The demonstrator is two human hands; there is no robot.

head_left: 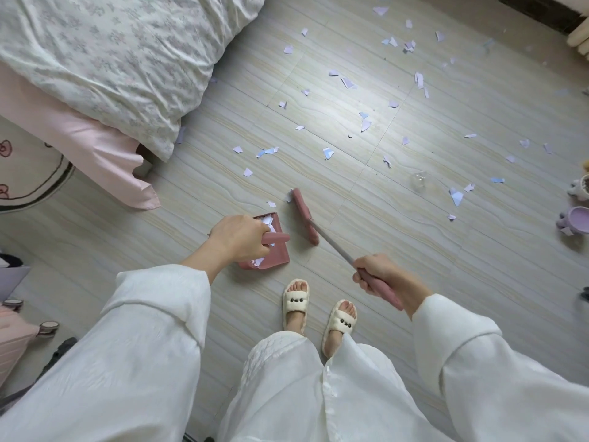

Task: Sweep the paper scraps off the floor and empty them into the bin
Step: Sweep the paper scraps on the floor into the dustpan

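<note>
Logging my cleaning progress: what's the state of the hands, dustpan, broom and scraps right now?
left hand: grips the dustpan handle
right hand: grips the broom handle
dustpan: holds some scraps
broom: head down at the floor beside the dustpan
paper scraps: many scattered on the floor

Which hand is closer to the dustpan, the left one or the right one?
The left. The left hand grips the dustpan by its handle, so it touches it. The right hand holds the broom handle, off to the dustpan's right and apart from it.
</note>
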